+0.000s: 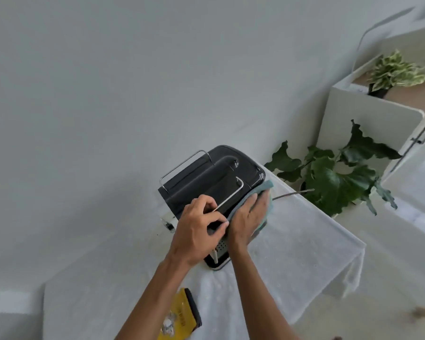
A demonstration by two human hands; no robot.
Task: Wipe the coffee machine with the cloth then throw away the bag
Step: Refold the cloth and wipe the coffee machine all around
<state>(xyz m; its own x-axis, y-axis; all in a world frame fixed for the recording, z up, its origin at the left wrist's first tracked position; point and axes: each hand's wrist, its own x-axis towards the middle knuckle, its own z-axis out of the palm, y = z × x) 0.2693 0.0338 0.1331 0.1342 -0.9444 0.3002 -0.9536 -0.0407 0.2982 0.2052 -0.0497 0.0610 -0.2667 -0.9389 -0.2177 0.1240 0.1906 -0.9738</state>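
A black coffee machine (206, 175) with chrome rails stands on a table covered with a white cloth. My left hand (196, 229) rests on its front top edge, fingers curled over the edge near a chrome rail. My right hand (250, 217) lies flat against the machine's right side and presses a teal cloth (268, 190) onto it. The cloth shows above and below my fingers. A yellow and black bag (182, 315) lies on the table near me, partly behind my left forearm.
The white tablecloth (292, 253) hangs over the table's right edge. A large-leafed green plant (334, 177) stands on the floor right of the table, and a small variegated plant (393, 72) sits on a white shelf unit. A plain wall lies behind.
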